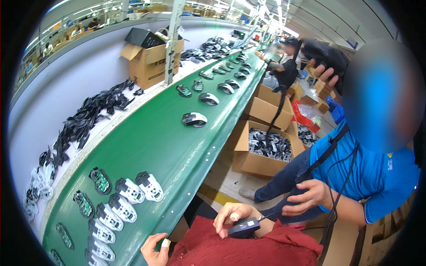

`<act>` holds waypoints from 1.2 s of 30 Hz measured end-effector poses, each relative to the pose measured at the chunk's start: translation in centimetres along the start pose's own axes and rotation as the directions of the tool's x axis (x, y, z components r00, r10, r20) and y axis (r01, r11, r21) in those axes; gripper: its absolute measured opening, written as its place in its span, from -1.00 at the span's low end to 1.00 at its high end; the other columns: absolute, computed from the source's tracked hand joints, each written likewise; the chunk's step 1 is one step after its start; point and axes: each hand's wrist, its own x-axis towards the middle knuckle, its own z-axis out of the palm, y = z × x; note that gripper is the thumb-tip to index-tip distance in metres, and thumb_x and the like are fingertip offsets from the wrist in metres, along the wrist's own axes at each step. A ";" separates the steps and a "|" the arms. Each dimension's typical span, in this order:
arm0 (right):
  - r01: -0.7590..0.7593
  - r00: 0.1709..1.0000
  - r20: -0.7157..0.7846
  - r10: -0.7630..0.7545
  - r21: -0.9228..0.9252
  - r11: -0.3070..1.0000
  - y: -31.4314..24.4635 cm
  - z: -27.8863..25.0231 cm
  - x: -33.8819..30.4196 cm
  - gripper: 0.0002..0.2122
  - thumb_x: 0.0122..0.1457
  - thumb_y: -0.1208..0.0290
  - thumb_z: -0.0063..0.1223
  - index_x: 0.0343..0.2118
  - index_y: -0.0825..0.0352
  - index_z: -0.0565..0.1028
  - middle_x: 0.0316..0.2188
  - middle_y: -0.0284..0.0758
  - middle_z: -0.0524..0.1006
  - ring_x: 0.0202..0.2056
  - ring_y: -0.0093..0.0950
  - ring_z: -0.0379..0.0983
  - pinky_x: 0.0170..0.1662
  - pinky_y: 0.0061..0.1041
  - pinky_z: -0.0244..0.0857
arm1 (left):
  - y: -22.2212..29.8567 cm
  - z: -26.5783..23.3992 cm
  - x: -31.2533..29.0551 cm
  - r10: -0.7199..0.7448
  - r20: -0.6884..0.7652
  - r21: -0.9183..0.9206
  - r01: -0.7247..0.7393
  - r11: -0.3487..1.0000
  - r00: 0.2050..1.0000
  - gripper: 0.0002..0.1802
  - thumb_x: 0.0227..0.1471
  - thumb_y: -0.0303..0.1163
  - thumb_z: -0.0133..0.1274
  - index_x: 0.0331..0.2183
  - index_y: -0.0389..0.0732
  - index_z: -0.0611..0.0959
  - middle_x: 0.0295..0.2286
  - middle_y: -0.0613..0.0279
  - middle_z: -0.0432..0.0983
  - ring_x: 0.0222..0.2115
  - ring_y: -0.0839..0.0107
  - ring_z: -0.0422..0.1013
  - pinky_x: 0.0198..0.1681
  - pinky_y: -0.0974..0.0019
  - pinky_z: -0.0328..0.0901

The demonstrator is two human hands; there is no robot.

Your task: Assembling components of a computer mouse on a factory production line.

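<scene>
Filling a brown cardboard carton (249, 164): grey-black plastic parts (271, 145).
Left hand (153, 252) loosely parted; right hand (230, 216), by small black box (244, 228), grip unclear.

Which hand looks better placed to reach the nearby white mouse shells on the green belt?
Probably the left: the left hand is beside the green belt, nearer the white mouse shells. The right hand is farther away, with a small black box overlapping it in view.

A factory: long green belt (155, 142), mouse shells (122, 208), perhaps distant workbenches (75, 38).
</scene>
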 end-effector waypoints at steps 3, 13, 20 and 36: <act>0.247 0.958 0.147 -0.247 0.018 0.969 0.1 0.6 0.4 -0.55 -0.03 0.15 0.20 -0.29 0.54 0.53 -0.63 -0.27 0.47 -0.53 -0.53 0.34 -0.50 -0.57 0.13 | 0.1 0.1 0.1 -0.015 -0.057 -0.120 0.008 0.993 0.998 -0.85 -0.18 -0.57 0.06 -0.42 -0.32 0.61 -0.47 0.12 0.56 -0.40 0.34 0.48 -0.25 0.38 0.32; 0.312 0.950 -0.076 -0.304 0.151 0.938 -0.5 -0.7 0.2 -0.77 0.14 0.37 0.03 -0.45 0.51 0.48 -0.89 -0.46 0.28 -0.86 -0.68 0.11 -0.80 -0.59 -0.14 | 3.2 2.3 3.7 0.250 0.199 -0.299 -0.184 0.936 0.948 -0.79 -0.19 -0.52 0.19 -0.37 -0.30 0.64 -0.43 0.10 0.57 -0.40 0.32 0.50 -0.32 0.40 0.35; 0.243 0.925 -0.217 -0.312 -0.293 0.925 -6.5 -5.6 6.4 -0.80 0.21 0.39 -0.08 -0.45 0.44 0.45 -0.87 -0.48 0.25 -0.86 -0.72 0.08 -0.75 -0.67 -0.07 | 4.3 6.2 7.2 0.183 0.255 -0.413 -0.064 0.909 0.949 -0.37 -0.19 -0.38 0.26 -0.03 -0.27 0.42 -0.17 0.11 0.40 -0.19 0.34 0.39 -0.12 0.31 0.30; -0.392 0.868 -0.490 -0.081 -0.776 0.494 -7.5 -4.7 15.9 -0.74 0.14 0.27 0.03 -0.41 0.43 0.50 -0.77 -0.39 0.43 -0.73 -0.63 0.35 -0.64 -0.62 0.24 | 0.5 11.2 10.8 -0.211 0.452 -0.775 0.499 0.389 0.867 -0.78 0.02 -0.45 0.10 -0.24 -0.26 0.53 -0.36 0.34 0.50 -0.35 0.64 0.39 -0.25 0.54 0.29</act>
